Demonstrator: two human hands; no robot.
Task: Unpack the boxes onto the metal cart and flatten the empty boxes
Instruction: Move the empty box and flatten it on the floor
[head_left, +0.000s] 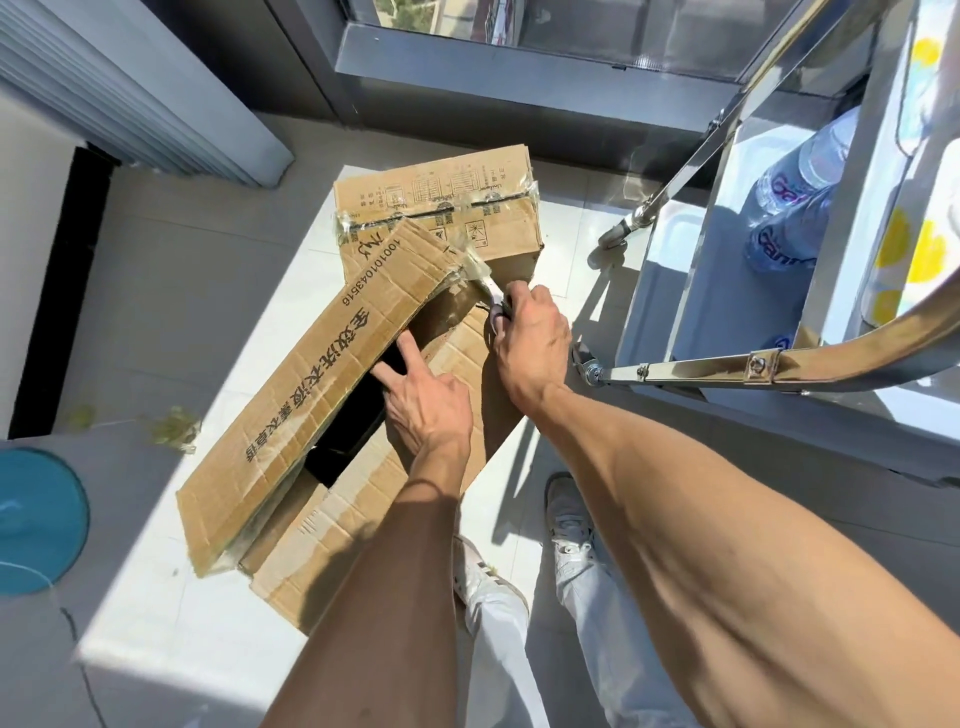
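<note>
a blue round lid (36, 519), perhaps, beside white blinds (130, 88).

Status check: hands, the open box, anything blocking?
Right hand gripping scissors at the taped flap corner. Left hand pressing inside the open cardboard box. Second box behind, taped shut. Metal cart close right.

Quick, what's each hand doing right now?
Left hand: open, straight fingers pressing on the raised cardboard flap.
Right hand: gripping scissors at the tape on the flap's corner.
</note>
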